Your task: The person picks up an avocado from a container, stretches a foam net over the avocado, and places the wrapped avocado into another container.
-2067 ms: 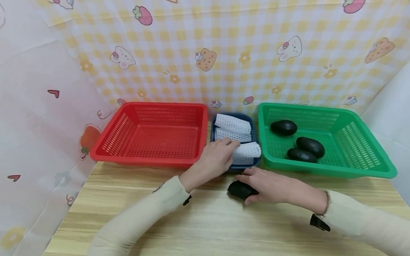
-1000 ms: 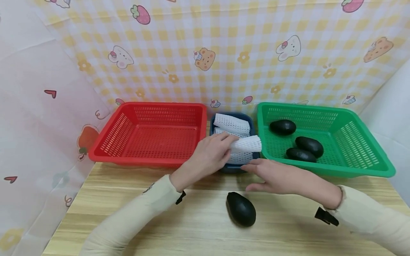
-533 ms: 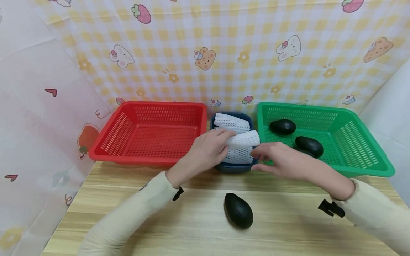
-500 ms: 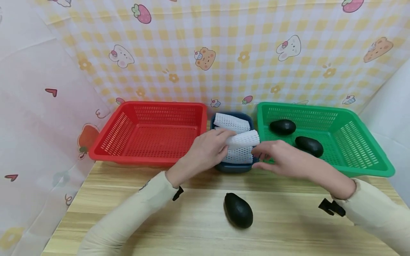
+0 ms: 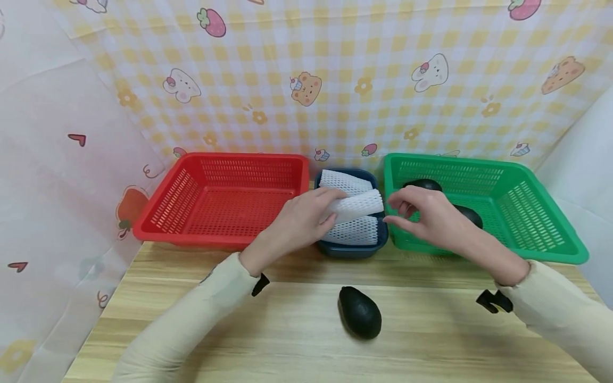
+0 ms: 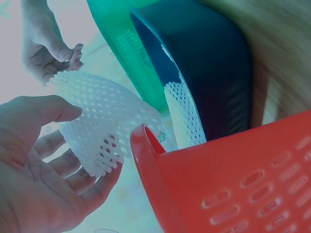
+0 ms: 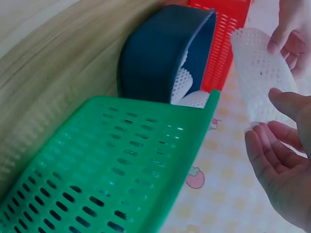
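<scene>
My left hand (image 5: 304,215) pinches a white foam net sleeve (image 5: 361,204) between thumb and fingers, held above the dark blue tub (image 5: 351,252). My right hand (image 5: 431,215) is by the sleeve's right end, thumb and fingers parted and loosely bent. In the right wrist view its fingertips come close to the foam net sleeve (image 7: 257,73); whether they touch is unclear. More foam net sleeves (image 5: 351,231) lie in the tub. A dark avocado (image 5: 361,313) lies alone on the table in front of both hands.
To the left stands a red perforated basket (image 5: 220,239). The green basket (image 5: 527,255) on the right holds avocados (image 5: 469,215), partly hidden behind my right hand. A checked cloth (image 5: 268,69) hangs behind them, and the wooden table (image 5: 268,340) extends toward me.
My right hand has let go of the avocado, left it on the table and risen to the sleeve's right end. My left hand has lifted the foam net sleeve from the tub.
</scene>
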The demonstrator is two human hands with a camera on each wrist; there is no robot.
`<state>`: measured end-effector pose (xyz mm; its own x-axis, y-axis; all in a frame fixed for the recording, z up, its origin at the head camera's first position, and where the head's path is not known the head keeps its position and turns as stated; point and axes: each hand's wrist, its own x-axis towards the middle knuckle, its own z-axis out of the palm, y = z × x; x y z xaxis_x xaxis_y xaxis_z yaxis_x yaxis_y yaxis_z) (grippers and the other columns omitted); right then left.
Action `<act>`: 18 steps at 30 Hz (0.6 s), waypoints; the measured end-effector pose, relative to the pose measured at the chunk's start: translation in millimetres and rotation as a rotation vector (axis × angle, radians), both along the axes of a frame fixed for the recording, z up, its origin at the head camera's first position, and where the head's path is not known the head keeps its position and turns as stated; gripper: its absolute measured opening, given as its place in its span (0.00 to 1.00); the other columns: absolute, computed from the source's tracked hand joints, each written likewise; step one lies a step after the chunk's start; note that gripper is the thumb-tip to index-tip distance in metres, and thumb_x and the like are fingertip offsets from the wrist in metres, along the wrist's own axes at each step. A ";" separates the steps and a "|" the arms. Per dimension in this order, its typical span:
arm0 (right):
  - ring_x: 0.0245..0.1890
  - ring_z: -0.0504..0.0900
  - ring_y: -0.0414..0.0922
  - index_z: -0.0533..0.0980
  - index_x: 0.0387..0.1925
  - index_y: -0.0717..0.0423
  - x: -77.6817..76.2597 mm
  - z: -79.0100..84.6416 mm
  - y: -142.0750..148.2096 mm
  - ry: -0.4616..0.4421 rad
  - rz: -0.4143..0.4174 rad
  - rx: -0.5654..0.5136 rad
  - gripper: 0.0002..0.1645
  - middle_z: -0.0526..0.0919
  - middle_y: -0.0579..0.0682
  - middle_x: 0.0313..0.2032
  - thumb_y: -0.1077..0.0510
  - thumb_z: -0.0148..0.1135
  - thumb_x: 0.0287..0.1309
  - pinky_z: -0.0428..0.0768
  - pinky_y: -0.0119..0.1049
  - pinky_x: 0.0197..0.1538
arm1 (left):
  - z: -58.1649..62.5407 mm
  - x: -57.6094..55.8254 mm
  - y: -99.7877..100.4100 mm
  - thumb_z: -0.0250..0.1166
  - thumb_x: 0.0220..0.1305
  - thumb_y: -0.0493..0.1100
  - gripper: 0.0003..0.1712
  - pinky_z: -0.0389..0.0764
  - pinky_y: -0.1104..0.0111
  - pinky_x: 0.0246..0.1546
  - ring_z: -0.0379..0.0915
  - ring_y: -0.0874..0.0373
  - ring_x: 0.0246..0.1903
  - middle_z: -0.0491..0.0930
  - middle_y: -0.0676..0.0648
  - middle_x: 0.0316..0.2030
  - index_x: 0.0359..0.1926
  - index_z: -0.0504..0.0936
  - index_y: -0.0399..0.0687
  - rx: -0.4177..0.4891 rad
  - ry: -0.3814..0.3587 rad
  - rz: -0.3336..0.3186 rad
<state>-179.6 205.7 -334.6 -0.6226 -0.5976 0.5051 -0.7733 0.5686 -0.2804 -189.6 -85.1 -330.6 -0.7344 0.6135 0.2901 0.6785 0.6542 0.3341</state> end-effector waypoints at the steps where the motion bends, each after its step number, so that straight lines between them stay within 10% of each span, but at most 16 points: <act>1: 0.29 0.78 0.36 0.81 0.41 0.57 -1.0 -1.6 -0.4 0.009 0.006 -0.006 0.24 0.81 0.47 0.33 0.67 0.84 0.41 0.82 0.32 0.32 | 0.2 -0.1 -0.8 0.76 0.59 0.46 0.33 0.83 0.68 0.43 0.76 0.60 0.49 0.78 0.50 0.59 0.65 0.77 0.52 0.003 -0.003 -0.003; 18: 0.28 0.73 0.36 0.81 0.35 0.53 -2.1 -13.1 -15.3 0.011 0.064 -0.089 0.17 0.76 0.40 0.31 0.71 0.79 0.47 0.72 0.22 0.29 | 4.2 -3.1 -5.8 0.74 0.62 0.44 0.32 0.83 0.64 0.44 0.75 0.59 0.49 0.77 0.48 0.58 0.66 0.75 0.50 -0.007 -0.039 -0.079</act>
